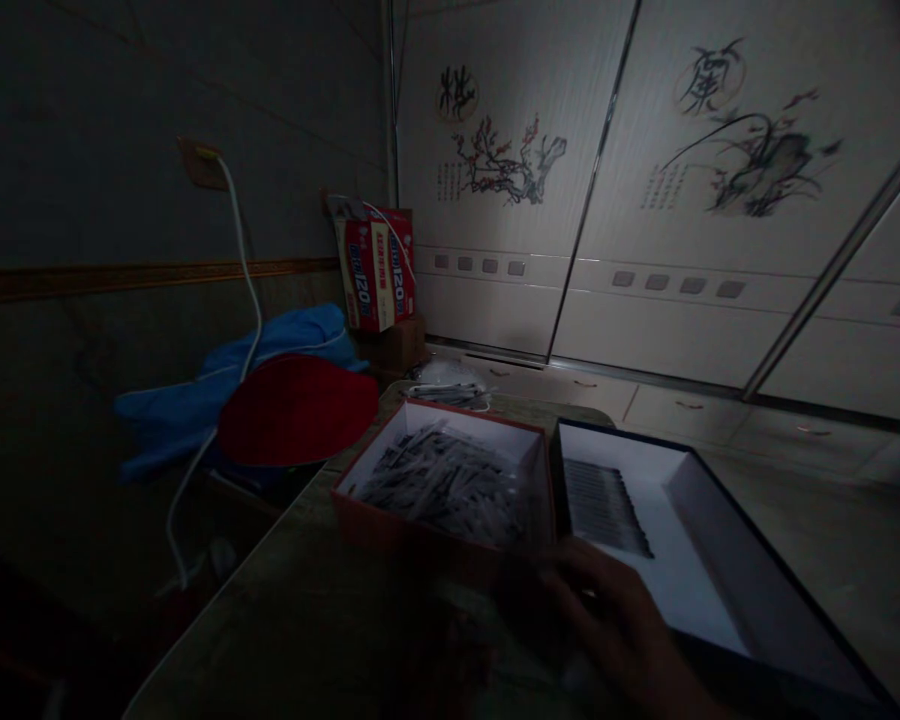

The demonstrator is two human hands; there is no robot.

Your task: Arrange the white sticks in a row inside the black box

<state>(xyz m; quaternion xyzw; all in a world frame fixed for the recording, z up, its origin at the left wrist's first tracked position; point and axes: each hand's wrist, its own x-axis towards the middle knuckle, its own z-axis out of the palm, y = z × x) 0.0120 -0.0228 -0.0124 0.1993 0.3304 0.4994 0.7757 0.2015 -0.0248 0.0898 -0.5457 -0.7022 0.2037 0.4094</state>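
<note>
My right hand (619, 620) reaches in from the bottom right, in deep shadow. Its fingers lie at the near corner where a red box (390, 520) meets a dark box with a white lining (690, 560). The dimness hides whether the fingers grip anything. The red box is filled with several small dark-and-white strips (450, 485). A neat row of similar dark strips (604, 505) lies in the dark box. Both boxes sit on a marbled tabletop (292, 610). My left hand is out of view.
A red cap (296, 408) and blue cloth (195, 400) lie left of the table, and a white cable (240, 250) hangs from a wall socket. A red carton (375, 270) stands in the corner. Painted cabinet doors (645, 200) fill the back.
</note>
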